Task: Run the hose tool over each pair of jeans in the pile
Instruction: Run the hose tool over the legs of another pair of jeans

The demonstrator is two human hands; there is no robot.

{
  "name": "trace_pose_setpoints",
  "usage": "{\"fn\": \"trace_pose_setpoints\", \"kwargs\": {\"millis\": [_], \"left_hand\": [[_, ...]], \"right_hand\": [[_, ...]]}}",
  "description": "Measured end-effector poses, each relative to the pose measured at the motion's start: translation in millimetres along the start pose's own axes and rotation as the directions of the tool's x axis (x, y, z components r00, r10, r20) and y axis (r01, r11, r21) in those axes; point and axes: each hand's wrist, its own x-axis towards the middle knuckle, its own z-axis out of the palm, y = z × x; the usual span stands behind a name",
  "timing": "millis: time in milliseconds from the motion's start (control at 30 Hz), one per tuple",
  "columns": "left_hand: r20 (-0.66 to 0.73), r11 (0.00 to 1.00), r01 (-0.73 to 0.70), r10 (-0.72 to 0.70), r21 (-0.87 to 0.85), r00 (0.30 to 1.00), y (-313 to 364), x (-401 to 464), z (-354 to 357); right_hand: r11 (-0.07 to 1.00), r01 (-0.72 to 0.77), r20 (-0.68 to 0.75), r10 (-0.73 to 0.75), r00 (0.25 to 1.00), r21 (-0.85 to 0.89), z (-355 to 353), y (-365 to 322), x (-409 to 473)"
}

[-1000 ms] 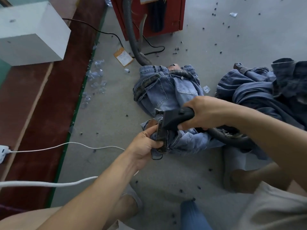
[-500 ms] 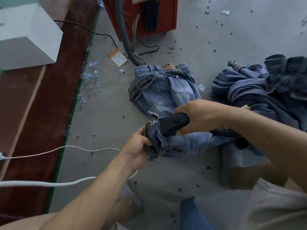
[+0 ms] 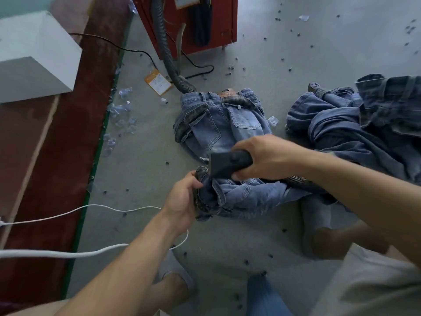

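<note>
Grey concrete floor [image 3: 330,42], strewn with small dark specks and scraps of clear plastic; a dark red strip [image 3: 68,137] with a green edge runs down its left side.

Item 1: light blue jeans [image 3: 218,124], spread on the floor at centre, waistband away from the person, back pockets up. Near end bunched and lifted off the floor.

Item 2: left hand [image 3: 182,201], grip clenched round the bunched denim at the near end of the jeans.

Item 3: right hand [image 3: 266,158], grip grasping the black hose tool [image 3: 227,164] by its handle. Tool's wide end lies against the bunched denim, just beside the left hand.

Item 4: ribbed dark hose [image 3: 300,182], emerging behind the right hand and passing under the right forearm. A second ribbed grey hose section [image 3: 167,58] descends from the red cabinet [image 3: 218,23] at top centre to the waistband of the jeans; whether the two are one hose cannot be told.

Item 5: pile of darker blue jeans [image 3: 364,124], heaped on the floor at right, near the spread pair but apart from it.

Item 6: orange-and-white tag [image 3: 158,82], flat on the floor left of the grey hose.

Item 7: white box [image 3: 34,58], upper left, over the red strip.

Item 8: white cables [image 3: 91,208], crossing the floor from the left edge toward the left forearm.

Item 9: black cable [image 3: 136,51], running from the box to the cabinet.
</note>
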Motion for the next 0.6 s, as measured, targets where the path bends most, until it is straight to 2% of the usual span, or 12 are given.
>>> {"fn": "trace_pose_setpoints", "kwargs": {"millis": [67,133,200,267,333,400,433,500,567,600], "left_hand": [[-0.136,0.943,0.012,0.035,0.333,0.99,-3,4,-2],[-0.253,0.773,0.019,0.184,0.634,0.95,-14,8,-5],[-0.273,0.609,0.024,0.319,0.793,0.908,-23,11,-9],[-0.226,0.536,0.031,0.301,0.843,0.926,-23,14,-17],[-0.167,0.539,0.063,0.147,0.84,0.975,-16,19,-29],[-0.234,0.582,0.16,0.053,0.797,0.971,-14,23,-43],[-0.327,0.645,0.23,0.032,0.729,0.945,-15,25,-49],[-0.489,0.807,0.354,-0.094,0.472,0.867,-17,27,-54],[-0.478,0.893,0.377,-0.227,0.247,0.849,-20,25,-52],[-0.421,0.923,0.337,-0.234,0.188,0.876,-20,25,-51]], "right_hand": [[0.998,-0.031,-0.113,0.038,0.993,0.059,-15,3,1],[0.997,-0.069,-0.201,0.075,0.977,0.039,-28,10,-1],[0.995,-0.098,-0.226,0.098,0.969,0.011,-34,16,-4],[0.995,-0.104,-0.204,0.103,0.974,0.006,-31,19,-6],[0.997,-0.082,-0.186,0.08,0.979,-0.004,-28,18,-9],[0.998,-0.057,-0.183,0.05,0.982,-0.032,-26,17,-10],[0.998,-0.049,-0.182,0.04,0.983,-0.048,-26,16,-11],[0.997,-0.039,-0.18,0.027,0.983,-0.064,-25,15,-12],[0.997,-0.035,-0.174,0.021,0.984,-0.073,-25,15,-12],[0.996,-0.032,-0.167,0.018,0.986,-0.08,-25,15,-12]]}}
